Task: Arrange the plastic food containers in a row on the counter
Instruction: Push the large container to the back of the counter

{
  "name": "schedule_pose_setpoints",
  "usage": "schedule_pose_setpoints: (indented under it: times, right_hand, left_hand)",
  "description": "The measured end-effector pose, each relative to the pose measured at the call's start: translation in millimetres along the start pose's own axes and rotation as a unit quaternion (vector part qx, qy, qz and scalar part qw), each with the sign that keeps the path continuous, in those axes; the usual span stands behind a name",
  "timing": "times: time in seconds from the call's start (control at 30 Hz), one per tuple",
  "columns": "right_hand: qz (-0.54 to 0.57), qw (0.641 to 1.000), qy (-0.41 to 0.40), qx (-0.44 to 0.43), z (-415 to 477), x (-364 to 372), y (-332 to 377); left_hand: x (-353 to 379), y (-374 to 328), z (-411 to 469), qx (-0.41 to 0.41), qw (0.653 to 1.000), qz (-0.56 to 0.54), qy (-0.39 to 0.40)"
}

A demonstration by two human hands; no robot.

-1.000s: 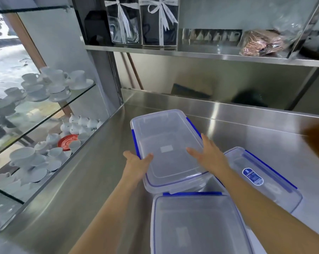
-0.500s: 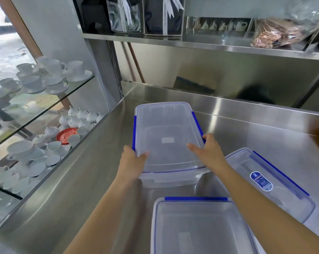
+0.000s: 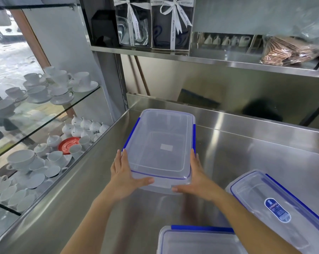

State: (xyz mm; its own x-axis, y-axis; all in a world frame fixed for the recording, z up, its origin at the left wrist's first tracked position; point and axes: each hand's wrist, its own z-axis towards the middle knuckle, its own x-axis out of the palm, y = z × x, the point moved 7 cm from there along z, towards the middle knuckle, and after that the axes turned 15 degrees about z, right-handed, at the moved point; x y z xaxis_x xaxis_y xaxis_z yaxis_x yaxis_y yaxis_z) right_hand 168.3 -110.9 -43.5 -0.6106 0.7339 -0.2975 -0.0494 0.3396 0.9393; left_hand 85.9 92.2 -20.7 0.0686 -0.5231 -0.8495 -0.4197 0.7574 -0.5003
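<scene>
A clear plastic container with blue clips (image 3: 159,143) sits on the steel counter (image 3: 246,154) near the back left corner. My left hand (image 3: 126,177) grips its near left corner and my right hand (image 3: 195,180) grips its near right corner, thumbs along the front edge. A second container with a blue label (image 3: 277,208) lies at an angle to the right. A third container (image 3: 195,241) sits at the bottom edge, partly hidden by my right forearm.
A glass cabinet with white cups and saucers (image 3: 45,154) and a red saucer (image 3: 68,145) borders the counter on the left. A raised steel backsplash runs along the back. A shelf above holds ribboned gift boxes (image 3: 153,22) and a wrapped package (image 3: 287,50).
Both hands pushed the held container away toward the back left corner and squared it to the counter. My hands slid from its sides to its near corners.
</scene>
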Motion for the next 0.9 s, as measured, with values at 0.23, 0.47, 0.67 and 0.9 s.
schedule_pose_setpoints:
  times: [0.23, 0.47, 0.67, 0.9]
  right_hand:
    - [-0.035, 0.999, -0.017, 0.033, 34.4, 3.5, 17.2]
    - [-0.040, 0.997, -0.046, 0.038, 64.2, 1.4, 24.8]
    - [-0.088, 0.994, -0.044, 0.052, 70.7, 0.6, 24.8]
    - [-0.120, 0.992, -0.043, 0.025, 55.7, -13.2, 32.2]
  left_hand:
    - [-20.2, 8.2, 48.7, 0.006, 0.999, 0.036, -0.011]
    - [-26.8, 4.7, 88.5, 0.039, 0.992, 0.122, -0.020]
    - [-23.3, 8.9, 99.9, 0.041, 0.987, 0.152, -0.014]
    - [-29.7, -4.6, 86.2, 0.030, 0.990, 0.131, 0.036]
